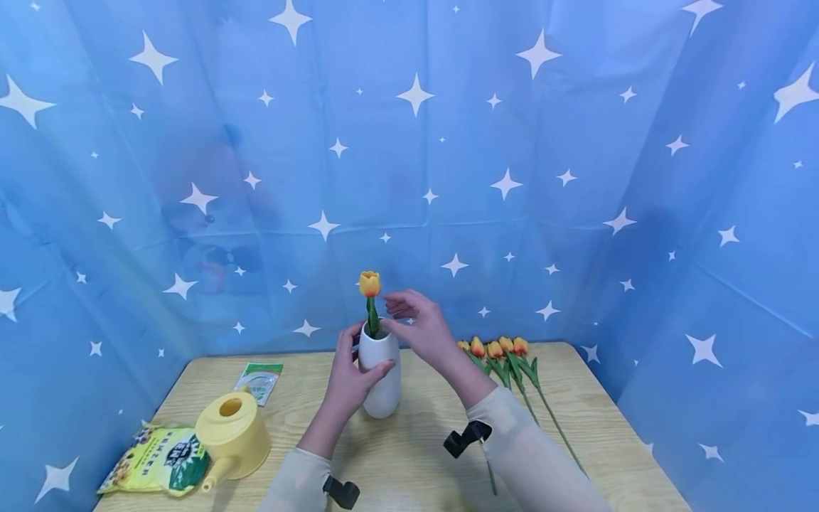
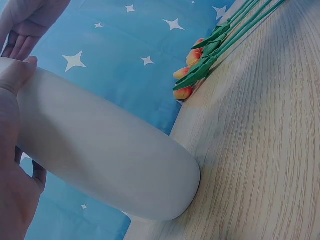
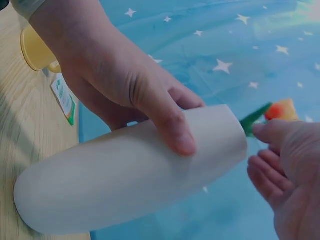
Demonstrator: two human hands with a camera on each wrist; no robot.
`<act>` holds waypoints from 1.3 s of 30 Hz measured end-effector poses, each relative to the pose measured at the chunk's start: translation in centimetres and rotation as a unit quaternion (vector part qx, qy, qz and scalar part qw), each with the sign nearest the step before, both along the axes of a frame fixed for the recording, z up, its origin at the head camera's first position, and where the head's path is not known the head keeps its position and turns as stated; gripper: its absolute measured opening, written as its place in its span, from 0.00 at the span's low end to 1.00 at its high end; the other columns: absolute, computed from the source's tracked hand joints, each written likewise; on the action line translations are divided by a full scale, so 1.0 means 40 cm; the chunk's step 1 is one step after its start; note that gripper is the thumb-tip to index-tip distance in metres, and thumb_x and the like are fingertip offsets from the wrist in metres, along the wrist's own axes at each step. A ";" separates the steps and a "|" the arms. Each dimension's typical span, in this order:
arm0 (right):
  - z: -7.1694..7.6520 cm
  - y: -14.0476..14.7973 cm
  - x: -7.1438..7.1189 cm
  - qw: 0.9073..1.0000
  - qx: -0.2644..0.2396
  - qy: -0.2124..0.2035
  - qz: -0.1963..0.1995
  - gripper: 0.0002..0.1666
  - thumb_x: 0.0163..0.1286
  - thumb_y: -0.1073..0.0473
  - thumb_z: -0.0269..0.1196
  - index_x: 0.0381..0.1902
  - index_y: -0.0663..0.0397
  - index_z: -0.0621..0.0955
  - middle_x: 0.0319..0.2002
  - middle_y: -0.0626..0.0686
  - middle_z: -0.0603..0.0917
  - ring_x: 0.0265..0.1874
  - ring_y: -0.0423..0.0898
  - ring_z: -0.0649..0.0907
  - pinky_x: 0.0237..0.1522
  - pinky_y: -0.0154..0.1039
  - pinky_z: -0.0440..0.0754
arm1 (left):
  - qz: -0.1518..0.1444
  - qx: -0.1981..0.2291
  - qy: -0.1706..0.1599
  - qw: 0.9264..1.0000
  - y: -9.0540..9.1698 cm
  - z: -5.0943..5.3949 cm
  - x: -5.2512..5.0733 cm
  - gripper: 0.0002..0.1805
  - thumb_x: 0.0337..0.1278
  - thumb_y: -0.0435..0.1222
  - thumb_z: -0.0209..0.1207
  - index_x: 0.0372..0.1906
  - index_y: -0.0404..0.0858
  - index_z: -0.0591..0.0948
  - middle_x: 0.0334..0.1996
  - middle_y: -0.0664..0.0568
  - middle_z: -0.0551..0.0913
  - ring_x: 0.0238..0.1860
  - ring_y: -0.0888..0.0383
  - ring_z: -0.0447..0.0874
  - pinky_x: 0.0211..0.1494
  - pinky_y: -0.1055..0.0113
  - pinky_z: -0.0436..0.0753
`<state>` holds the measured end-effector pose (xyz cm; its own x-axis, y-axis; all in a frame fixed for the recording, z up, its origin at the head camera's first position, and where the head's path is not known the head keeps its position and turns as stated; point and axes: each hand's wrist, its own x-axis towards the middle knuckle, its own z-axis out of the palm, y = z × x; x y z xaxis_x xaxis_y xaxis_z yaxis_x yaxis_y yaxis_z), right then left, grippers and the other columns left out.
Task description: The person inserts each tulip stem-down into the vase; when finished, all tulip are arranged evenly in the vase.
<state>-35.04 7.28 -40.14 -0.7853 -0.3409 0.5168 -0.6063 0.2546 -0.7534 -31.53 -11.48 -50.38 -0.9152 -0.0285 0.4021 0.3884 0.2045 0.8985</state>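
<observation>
1. The tall, smooth white vase point(image 1: 382, 387) stands on the pale wooden table point(image 1: 399, 469), near the middle.
2. The left hand point(image 1: 352, 380) holds the vase near its top. The right wrist view shows its thumb pressed flat on the white side, while the left wrist view shows the vase's rounded bottom by the wood.
3. One yellow-and-orange tulip with green leaves point(image 1: 370, 284) pokes up out of the vase. The head view shows its whole flower, and the right wrist view shows it partly behind the right hand point(image 1: 422, 323).
4. The right hand is just beside that tulip and the rim, with its fingers loosely bent and apart from the thumb. I cannot tell if it touches a leaf.
5. Five more orange-and-yellow tulips point(image 1: 495, 349) lie on the right side. The head and left wrist views show them.
6. The round yellow watering can point(image 1: 239, 437) and flat green-and-white packet point(image 1: 261, 380) sit on the left; the right wrist view catches parts of both.
7. Only the head view shows the shiny yellow-and-green bag point(image 1: 156, 459) beside the can.
</observation>
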 end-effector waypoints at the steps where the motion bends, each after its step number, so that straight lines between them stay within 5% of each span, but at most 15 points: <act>1: -0.002 0.008 0.000 1.000 0.001 0.000 -0.007 0.24 0.75 0.65 0.75 0.66 0.55 0.86 0.54 0.55 0.88 0.54 0.54 0.89 0.61 0.60 0.88 | 0.001 0.000 -0.001 1.000 0.000 -0.001 0.000 0.49 0.61 0.46 0.82 0.81 0.55 0.66 0.75 0.53 0.71 0.73 0.44 0.74 0.71 0.33 0.79; 10: -0.042 0.112 0.022 0.995 0.012 -0.054 -0.079 0.20 0.76 0.59 0.76 0.63 0.49 0.88 0.52 0.54 0.89 0.51 0.49 0.88 0.58 0.54 0.88 | 0.006 0.002 -0.020 1.000 -0.001 -0.012 -0.003 0.50 0.61 0.49 0.82 0.82 0.56 0.66 0.76 0.54 0.70 0.74 0.42 0.73 0.69 0.30 0.80; 25: -0.158 0.250 0.069 0.986 0.035 -0.110 -0.118 0.19 0.76 0.64 0.74 0.62 0.57 0.87 0.49 0.57 0.88 0.48 0.50 0.86 0.49 0.39 0.87 | 0.003 0.000 -0.018 1.000 0.000 -0.009 -0.003 0.49 0.61 0.49 0.81 0.82 0.56 0.66 0.75 0.54 0.70 0.74 0.43 0.72 0.70 0.30 0.79; 34: -0.273 0.311 0.093 0.962 0.073 -0.181 -0.192 0.21 0.75 0.59 0.76 0.62 0.55 0.87 0.51 0.54 0.88 0.49 0.48 0.85 0.44 0.41 0.86 | 0.002 0.009 -0.028 1.000 -0.001 -0.010 0.000 0.50 0.60 0.48 0.82 0.82 0.57 0.65 0.76 0.54 0.70 0.75 0.41 0.72 0.70 0.28 0.78; 39: -0.316 0.331 0.109 0.959 0.076 -0.177 -0.209 0.23 0.73 0.61 0.76 0.62 0.62 0.86 0.51 0.59 0.87 0.47 0.48 0.85 0.42 0.38 0.86 | 0.002 0.004 -0.028 1.000 -0.001 -0.010 -0.003 0.49 0.61 0.49 0.81 0.82 0.57 0.65 0.75 0.55 0.70 0.76 0.42 0.72 0.71 0.29 0.78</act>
<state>-30.68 20.51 -52.77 -0.9869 -0.0077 0.1613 -0.1396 0.5420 -0.8287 -31.66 -11.51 -50.78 -0.9359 -0.0346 0.3505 0.3373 0.1978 0.9204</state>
